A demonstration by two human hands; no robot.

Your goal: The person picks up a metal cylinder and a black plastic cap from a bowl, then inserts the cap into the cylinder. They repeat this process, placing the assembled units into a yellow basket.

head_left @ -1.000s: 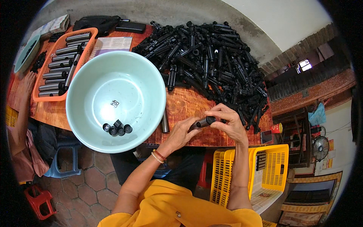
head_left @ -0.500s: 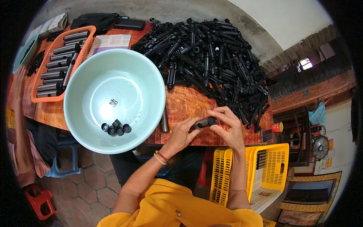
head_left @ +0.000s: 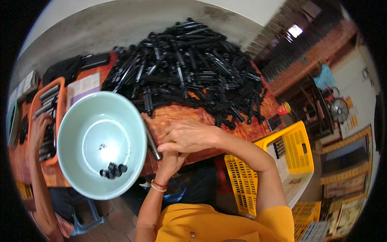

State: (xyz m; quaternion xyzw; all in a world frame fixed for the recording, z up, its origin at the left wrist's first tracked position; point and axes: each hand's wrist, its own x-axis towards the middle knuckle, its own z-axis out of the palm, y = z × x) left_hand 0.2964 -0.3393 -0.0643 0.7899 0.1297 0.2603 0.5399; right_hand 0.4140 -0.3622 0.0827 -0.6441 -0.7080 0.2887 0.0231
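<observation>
My right hand (head_left: 188,135) lies bent across the top of my left hand (head_left: 171,162), its fingers curled and its thumb pointing left. My left hand is closed underneath, with its fingers mostly covered. Whatever sits between the two hands is hidden. Just left of them, a dark metal tube (head_left: 152,140) rests on the wooden table (head_left: 183,115) against the basin. Several small black caps (head_left: 113,171) lie at the near side inside the pale green basin (head_left: 64,161).
A large heap of black tubular parts (head_left: 189,72) covers the table's far side. At left another person's hand (head_left: 39,126) reaches into an orange basket (head_left: 60,82) of metal tubes. A yellow crate (head_left: 244,183) stands at right, near a red-and-yellow cup (head_left: 284,108).
The black-capped tube held between my hands is now out of sight. My right hand has swung left over my left hand. The other person's hand has moved into the orange basket. The view has shifted.
</observation>
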